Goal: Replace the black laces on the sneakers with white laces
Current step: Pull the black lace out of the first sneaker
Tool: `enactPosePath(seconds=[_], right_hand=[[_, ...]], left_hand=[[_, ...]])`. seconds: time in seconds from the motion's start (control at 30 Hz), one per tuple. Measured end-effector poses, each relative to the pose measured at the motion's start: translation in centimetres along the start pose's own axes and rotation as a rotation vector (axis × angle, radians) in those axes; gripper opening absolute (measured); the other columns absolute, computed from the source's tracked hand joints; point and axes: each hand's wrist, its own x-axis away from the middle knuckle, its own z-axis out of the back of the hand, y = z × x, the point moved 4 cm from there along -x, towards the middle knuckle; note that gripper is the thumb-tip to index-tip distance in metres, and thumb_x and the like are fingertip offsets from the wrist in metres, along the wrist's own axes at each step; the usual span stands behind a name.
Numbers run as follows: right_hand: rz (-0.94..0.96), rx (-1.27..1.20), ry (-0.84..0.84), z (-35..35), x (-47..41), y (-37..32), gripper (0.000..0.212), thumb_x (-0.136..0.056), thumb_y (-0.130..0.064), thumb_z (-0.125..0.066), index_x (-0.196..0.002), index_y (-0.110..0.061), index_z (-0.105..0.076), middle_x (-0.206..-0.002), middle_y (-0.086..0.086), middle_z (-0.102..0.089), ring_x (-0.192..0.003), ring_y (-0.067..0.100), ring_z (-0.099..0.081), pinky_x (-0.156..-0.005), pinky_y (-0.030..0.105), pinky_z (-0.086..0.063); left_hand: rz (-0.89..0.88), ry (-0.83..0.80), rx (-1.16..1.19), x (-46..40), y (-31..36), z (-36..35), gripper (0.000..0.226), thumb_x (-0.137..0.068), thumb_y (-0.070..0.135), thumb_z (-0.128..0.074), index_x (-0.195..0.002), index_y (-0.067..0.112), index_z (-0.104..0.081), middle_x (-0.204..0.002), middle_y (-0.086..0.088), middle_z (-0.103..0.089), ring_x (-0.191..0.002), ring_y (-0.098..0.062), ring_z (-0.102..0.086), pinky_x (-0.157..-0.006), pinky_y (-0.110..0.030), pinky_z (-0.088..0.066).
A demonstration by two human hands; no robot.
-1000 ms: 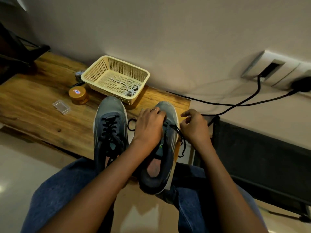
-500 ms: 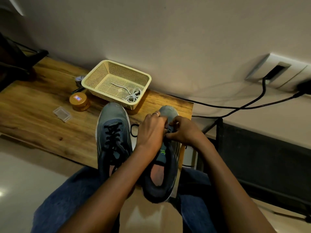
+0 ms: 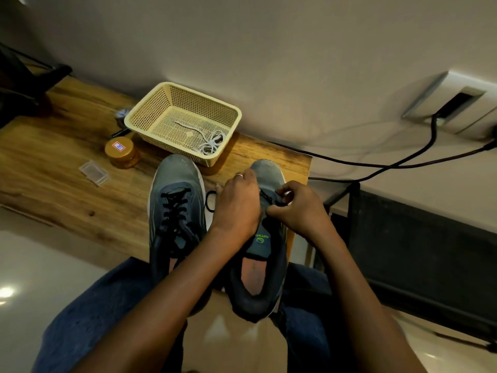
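Head view looks down on my two hands working over the right sneaker [image 3: 265, 254], which lies with its toe on the wooden table [image 3: 53, 168] and its heel out over my lap. My left hand [image 3: 236, 208] rests on the shoe's upper with its fingers curled down over the lacing area; whether they pinch anything I cannot tell, since the back of the hand hides them. My right hand [image 3: 298, 208] is just beside it, thumb and forefinger curled tight and pinching the black lace [image 3: 271, 199] at the eyelets. A loop of that lace lies on the table between the two shoes. The left sneaker [image 3: 176, 211] sits just beside the right one, its black lacing fully threaded. Behind the toes stands a cream basket [image 3: 150, 109] holding the coiled white laces [image 3: 208, 144]. Left of the basket sit an amber jar [image 3: 122, 153] and a small clear box [image 3: 94, 173].
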Motion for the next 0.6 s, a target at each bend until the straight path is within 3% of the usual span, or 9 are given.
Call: enactPosePath(seconds=[0.1,0.2,0.3,0.47,0.6], right_hand=[[0.000,-0.007,0.062,-0.47,0.34,0.17,0.044,-0.074,-0.021,-0.074,-0.115,-0.011,-0.061,-0.112,0.008,-0.061,-0.097,0.021,-0.061,-0.079,0.035,-0.053],[0.003,-0.007,0.092,-0.65,0.58,0.20,0.040,-0.076,-0.022,-0.073,-0.113,-0.010,-0.063,-0.110,0.008,-0.063,-0.097,0.021,-0.061,-0.083,0.038,-0.053],[0.000,-0.034,0.081,-0.43,0.53,0.22,0.037,-0.074,-0.025,-0.076,-0.106,-0.008,-0.065,-0.104,0.007,-0.065,-0.093,0.018,-0.060,-0.081,0.035,-0.052],[0.001,-0.033,0.087,-0.41,0.65,-0.02,0.038,-0.076,-0.027,-0.076,-0.106,-0.008,-0.065,-0.104,0.007,-0.065,-0.095,0.020,-0.062,-0.083,0.040,-0.053],[-0.018,-0.062,0.108,-0.25,0.50,0.02,0.035,-0.075,-0.022,-0.074,-0.106,-0.008,-0.065,-0.104,0.008,-0.066,-0.092,0.020,-0.063,-0.081,0.041,-0.055]], left_hand=[[-0.001,0.068,0.040,0.19,0.03,0.12,0.022,-0.093,0.008,-0.050,-0.115,0.011,-0.047,-0.108,-0.011,-0.060,-0.101,-0.031,-0.059,-0.087,-0.046,-0.044],[-0.110,0.029,0.030,0.03,0.15,-0.19,0.032,-0.088,0.014,-0.058,-0.118,0.021,-0.049,-0.118,-0.002,-0.058,-0.114,-0.024,-0.051,-0.105,-0.052,-0.032],[-0.166,-0.020,-0.072,-0.08,0.23,-0.27,0.035,-0.088,0.029,-0.062,-0.121,0.024,-0.054,-0.126,0.001,-0.051,-0.123,-0.021,-0.042,-0.111,-0.053,-0.024],[-0.153,0.039,-0.064,-0.07,0.28,-0.13,0.014,-0.089,0.031,-0.062,-0.102,0.023,-0.063,-0.117,0.002,-0.055,-0.116,-0.017,-0.049,-0.111,-0.051,-0.025],[-0.096,0.064,-0.023,-0.30,0.26,-0.32,0.012,-0.096,0.024,-0.053,-0.106,0.018,-0.057,-0.110,-0.002,-0.060,-0.108,-0.020,-0.056,-0.111,-0.051,-0.026]])
